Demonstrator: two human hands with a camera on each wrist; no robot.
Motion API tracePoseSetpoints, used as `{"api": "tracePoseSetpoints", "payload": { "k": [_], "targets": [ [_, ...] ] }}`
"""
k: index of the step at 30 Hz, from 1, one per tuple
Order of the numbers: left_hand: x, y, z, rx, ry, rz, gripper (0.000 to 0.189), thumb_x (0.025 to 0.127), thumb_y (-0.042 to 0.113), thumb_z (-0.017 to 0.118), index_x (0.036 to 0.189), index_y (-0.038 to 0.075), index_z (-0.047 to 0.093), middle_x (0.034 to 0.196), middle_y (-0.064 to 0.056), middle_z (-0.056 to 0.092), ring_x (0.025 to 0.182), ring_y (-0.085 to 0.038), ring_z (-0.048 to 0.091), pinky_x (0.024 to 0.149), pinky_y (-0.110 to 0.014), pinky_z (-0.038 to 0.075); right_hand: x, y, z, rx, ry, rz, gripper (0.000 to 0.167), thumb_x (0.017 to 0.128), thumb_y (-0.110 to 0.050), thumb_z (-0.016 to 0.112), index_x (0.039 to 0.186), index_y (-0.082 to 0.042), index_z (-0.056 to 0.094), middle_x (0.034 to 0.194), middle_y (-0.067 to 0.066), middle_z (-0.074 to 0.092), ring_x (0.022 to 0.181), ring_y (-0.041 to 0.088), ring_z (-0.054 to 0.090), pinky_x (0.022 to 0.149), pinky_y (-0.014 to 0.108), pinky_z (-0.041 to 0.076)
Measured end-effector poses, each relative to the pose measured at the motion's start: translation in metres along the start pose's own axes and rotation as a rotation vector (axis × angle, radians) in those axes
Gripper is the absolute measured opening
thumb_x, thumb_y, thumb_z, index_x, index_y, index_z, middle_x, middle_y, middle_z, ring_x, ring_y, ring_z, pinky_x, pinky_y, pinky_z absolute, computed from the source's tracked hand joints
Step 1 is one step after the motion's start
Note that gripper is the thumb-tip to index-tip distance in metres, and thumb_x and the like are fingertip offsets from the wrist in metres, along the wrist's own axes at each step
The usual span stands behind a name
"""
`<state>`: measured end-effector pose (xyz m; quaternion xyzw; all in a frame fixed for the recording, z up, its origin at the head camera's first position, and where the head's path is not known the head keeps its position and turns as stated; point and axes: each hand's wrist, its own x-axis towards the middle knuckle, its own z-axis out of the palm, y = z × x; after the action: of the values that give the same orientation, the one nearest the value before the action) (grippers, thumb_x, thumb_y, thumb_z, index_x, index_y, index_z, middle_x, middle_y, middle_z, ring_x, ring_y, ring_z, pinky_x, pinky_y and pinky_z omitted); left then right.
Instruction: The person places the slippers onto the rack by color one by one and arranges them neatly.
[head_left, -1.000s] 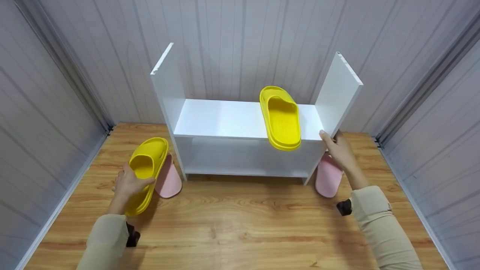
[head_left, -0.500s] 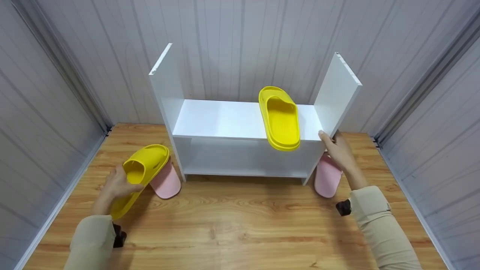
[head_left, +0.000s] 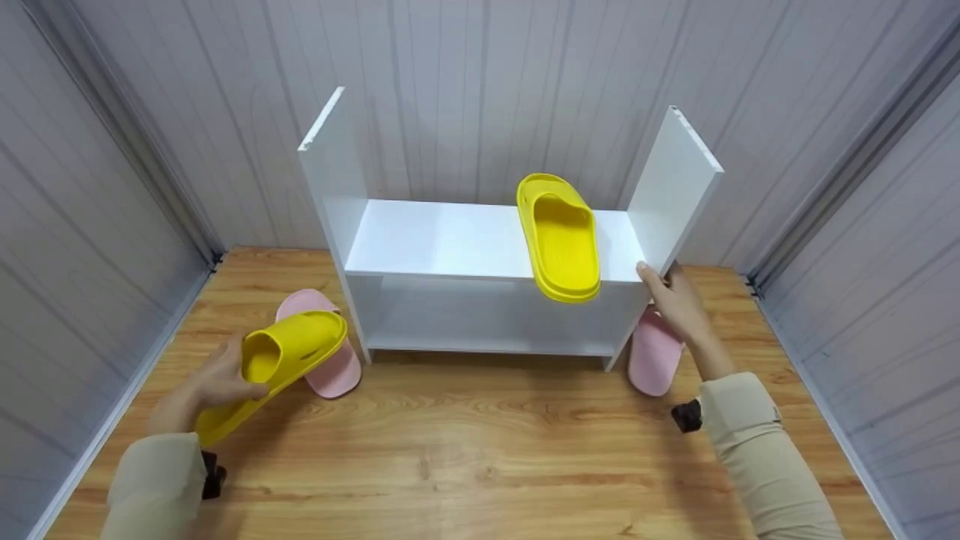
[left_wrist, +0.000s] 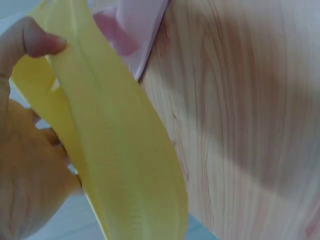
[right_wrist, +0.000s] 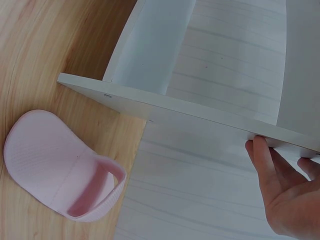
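My left hand (head_left: 221, 379) grips a yellow slipper (head_left: 304, 341) by its side, held tilted with the toe toward the shelf. The left wrist view shows its sole (left_wrist: 120, 140), with the thumb on one side and the fingers on the other. Behind it a pink slipper (head_left: 337, 373) lies on the floor, partly covered. My right hand (head_left: 681, 307) pinches the right side panel of a white shelf unit (head_left: 435, 236), thumb at the front edge, fingers against the outer face. On the upper board rests another yellow slipper (head_left: 566, 251), its heel sticking out past the front edge.
Another pink slipper (head_left: 654, 360) lies on the floor outside the right panel, below my right hand. Grey panelled walls (head_left: 465, 90) enclose the wooden floor (head_left: 480, 450) at the back and both sides. The unit's lower board (head_left: 487, 330) sits near the floor.
My left hand has moved left and slightly down with the yellow slipper, which has turned more sideways. More of the pink slipper behind it now shows. The right hand stays in place.
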<state>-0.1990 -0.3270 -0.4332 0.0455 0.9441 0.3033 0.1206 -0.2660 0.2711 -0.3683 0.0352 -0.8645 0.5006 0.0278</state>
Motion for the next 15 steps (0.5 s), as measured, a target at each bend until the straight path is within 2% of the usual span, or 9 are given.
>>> {"api": "tracePoseSetpoints", "payload": {
  "k": [5, 15],
  "targets": [
    [-0.0038, 0.0012, -0.0005, -0.005, -0.063, -0.013, 0.092, 0.068, 0.022, 0.070, 0.130, -0.010, 0.010, 0.113, -0.028, 0.031, 0.095, -0.039, 0.036, 0.081, -0.056, 0.029, 0.0056, 0.0099, 0.0000, -0.016, 0.016, -0.005, 0.077, 0.088, -0.050, 0.040, 0.138, 0.002, 0.012, 0.135, 0.027, 0.026, 0.114, 0.039, 0.037, 0.081, 0.047, 0.042],
    [-0.0070, 0.0048, -0.0019, -0.033, -0.105, 0.030, 0.090, 0.066, 0.017, 0.070, 0.131, -0.004, 0.011, 0.117, -0.027, 0.030, 0.097, -0.038, 0.034, 0.080, -0.053, 0.028, 0.0049, 0.0088, 0.0008, -0.005, 0.019, -0.019, 0.075, 0.089, -0.047, 0.041, 0.137, 0.004, 0.015, 0.131, 0.030, 0.029, 0.112, 0.040, 0.039, 0.079, 0.047, 0.042]
  ]
}}
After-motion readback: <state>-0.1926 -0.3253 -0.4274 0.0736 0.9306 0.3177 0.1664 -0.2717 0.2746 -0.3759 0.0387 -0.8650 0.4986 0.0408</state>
